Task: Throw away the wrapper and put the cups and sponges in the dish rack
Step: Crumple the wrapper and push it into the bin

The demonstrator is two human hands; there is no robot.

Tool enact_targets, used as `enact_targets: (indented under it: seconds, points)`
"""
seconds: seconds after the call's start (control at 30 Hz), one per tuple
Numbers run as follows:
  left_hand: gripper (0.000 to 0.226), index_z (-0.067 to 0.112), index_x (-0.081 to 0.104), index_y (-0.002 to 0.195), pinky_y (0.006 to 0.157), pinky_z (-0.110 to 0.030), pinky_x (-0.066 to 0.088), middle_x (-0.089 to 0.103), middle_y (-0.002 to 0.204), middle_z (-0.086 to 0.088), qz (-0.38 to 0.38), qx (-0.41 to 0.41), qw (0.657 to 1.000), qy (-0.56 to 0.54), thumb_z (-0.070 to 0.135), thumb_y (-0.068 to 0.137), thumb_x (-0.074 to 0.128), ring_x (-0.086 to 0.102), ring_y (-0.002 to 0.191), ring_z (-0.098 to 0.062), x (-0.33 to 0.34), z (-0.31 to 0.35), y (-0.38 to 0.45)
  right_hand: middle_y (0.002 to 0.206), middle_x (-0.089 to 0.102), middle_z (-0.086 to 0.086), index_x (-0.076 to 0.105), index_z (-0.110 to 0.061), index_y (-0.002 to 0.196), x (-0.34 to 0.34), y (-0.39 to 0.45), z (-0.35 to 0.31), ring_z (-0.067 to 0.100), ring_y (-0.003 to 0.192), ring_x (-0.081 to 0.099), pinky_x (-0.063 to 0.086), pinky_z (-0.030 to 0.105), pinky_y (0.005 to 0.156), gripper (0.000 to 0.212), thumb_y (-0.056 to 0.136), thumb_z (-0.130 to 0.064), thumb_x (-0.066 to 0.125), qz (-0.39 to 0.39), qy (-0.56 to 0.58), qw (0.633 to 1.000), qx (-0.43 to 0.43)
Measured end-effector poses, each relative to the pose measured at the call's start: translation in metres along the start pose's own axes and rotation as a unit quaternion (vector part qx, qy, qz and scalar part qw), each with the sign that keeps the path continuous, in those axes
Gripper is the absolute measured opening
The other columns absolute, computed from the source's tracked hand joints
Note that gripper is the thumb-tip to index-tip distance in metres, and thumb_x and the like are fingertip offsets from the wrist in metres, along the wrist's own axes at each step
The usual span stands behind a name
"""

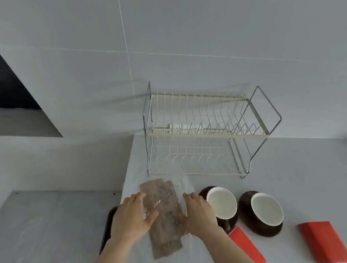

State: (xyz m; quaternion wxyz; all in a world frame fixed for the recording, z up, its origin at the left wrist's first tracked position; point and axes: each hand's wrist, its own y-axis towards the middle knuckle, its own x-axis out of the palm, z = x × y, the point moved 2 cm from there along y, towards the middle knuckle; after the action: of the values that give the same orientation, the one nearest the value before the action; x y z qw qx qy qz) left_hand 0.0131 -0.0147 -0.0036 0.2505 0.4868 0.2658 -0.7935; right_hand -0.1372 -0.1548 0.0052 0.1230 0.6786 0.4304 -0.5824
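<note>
A clear plastic wrapper (184, 187) holds flat brown-grey sponges (164, 221) on the white counter, in front of the two-tier wire dish rack (206, 132). My left hand (130, 218) grips the pack's left side and my right hand (200, 213) grips its right side. Two brown cups with white insides stand to the right: one (221, 203) right beside my right hand, the other (266, 211) farther right. Both tiers of the rack hold nothing.
Two red flat objects lie near the front edge, one (247, 247) under my right forearm, one (324, 242) at the far right. A dark tray edge (108, 227) shows left of my left hand. A lower grey surface (43, 226) lies to the left.
</note>
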Motion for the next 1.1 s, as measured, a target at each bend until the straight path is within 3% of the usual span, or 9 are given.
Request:
enact_targets:
  seconds: [0.1,0.27,0.33,0.47,0.57,0.67,0.8,0.97,1.1]
  points:
    - [0.062,0.030,0.047,0.133,0.095,-0.032,0.047,0.058,0.129,0.010,-0.038,-0.003,0.999,-0.034,0.063,0.083,0.061,0.053,0.123,-0.014,0.018,-0.011,0.004,0.134,0.054,0.009,0.040,-0.014,0.140,0.016,0.011,-0.004,0.030,0.122,0.052,0.046,0.040,0.099,0.053,0.096,-0.037,0.056,-0.022,0.029,0.999,0.035]
    - [0.084,0.021,0.030,0.148,0.100,-0.033,0.047,0.052,0.136,0.001,-0.099,-0.049,0.992,-0.061,0.064,0.083,0.062,0.051,0.128,-0.020,0.045,-0.019,0.008,0.127,0.056,0.005,0.039,-0.017,0.137,0.039,0.024,-0.008,0.028,0.117,0.056,0.046,0.037,0.082,0.054,0.091,-0.035,0.061,-0.034,0.090,0.991,0.092]
    - [0.089,0.020,0.027,0.151,0.103,-0.033,0.046,0.053,0.138,0.001,-0.097,-0.057,0.991,-0.073,0.063,0.082,0.064,0.048,0.130,-0.020,0.052,-0.020,0.010,0.120,0.058,0.003,0.045,-0.019,0.129,0.045,0.027,-0.009,0.027,0.111,0.059,0.043,0.033,0.075,0.048,0.088,-0.036,0.063,-0.032,0.109,0.987,0.113]
    - [0.095,0.024,0.025,0.153,0.103,-0.033,0.046,0.055,0.137,0.004,-0.091,-0.083,0.986,-0.113,0.059,0.078,0.071,0.048,0.130,-0.018,0.059,-0.020,0.015,0.098,0.063,-0.002,0.055,-0.021,0.102,0.054,0.033,-0.014,0.023,0.091,0.062,0.052,0.034,0.072,0.023,0.082,-0.031,0.062,0.001,0.169,0.972,0.165]
    - [0.096,0.029,0.032,0.149,0.094,-0.030,0.053,0.060,0.125,0.010,-0.078,-0.110,0.972,-0.191,0.051,0.070,0.081,0.062,0.111,-0.007,0.061,-0.019,0.018,0.093,0.067,-0.003,0.061,-0.025,0.100,0.061,0.036,-0.015,0.024,0.089,0.064,0.053,0.036,0.072,0.019,0.081,-0.028,0.062,0.021,0.237,0.948,0.210]
    - [0.092,0.029,0.037,0.145,0.083,-0.025,0.051,0.057,0.118,0.013,-0.079,-0.130,0.961,-0.232,0.046,0.068,0.084,0.062,0.098,-0.002,0.063,-0.021,0.017,0.087,0.065,-0.009,0.066,-0.025,0.109,0.063,0.034,-0.013,0.020,0.090,0.066,0.051,0.030,0.073,0.025,0.085,-0.021,0.065,0.022,0.310,0.920,0.238]
    - [0.084,0.023,0.044,0.142,0.095,-0.031,0.053,0.057,0.128,0.005,-0.096,-0.126,0.951,-0.265,0.038,0.070,0.084,0.060,0.111,-0.009,0.065,-0.022,0.016,0.082,0.074,-0.007,0.071,-0.027,0.099,0.063,0.029,-0.008,0.015,0.080,0.071,0.061,0.042,0.079,0.017,0.085,-0.018,0.066,0.037,0.399,0.882,0.249]
    - [0.072,0.024,0.048,0.139,0.107,-0.032,0.042,0.050,0.128,0.005,-0.054,-0.119,0.956,-0.264,0.023,0.075,0.081,0.050,0.125,-0.016,0.056,-0.016,0.011,0.086,0.075,0.003,0.072,-0.024,0.092,0.047,0.025,-0.003,0.020,0.076,0.073,0.064,0.037,0.068,0.011,0.086,-0.016,0.068,0.028,0.490,0.841,0.226]
    - [0.078,0.027,0.044,0.141,0.107,-0.033,0.040,0.042,0.123,0.007,-0.032,-0.123,0.948,-0.290,0.013,0.073,0.081,0.046,0.118,-0.011,0.047,-0.006,0.006,0.090,0.074,0.004,0.071,-0.024,0.094,0.035,0.021,0.001,0.021,0.079,0.074,0.064,0.043,0.071,0.012,0.083,-0.019,0.069,0.025,0.519,0.830,0.203]
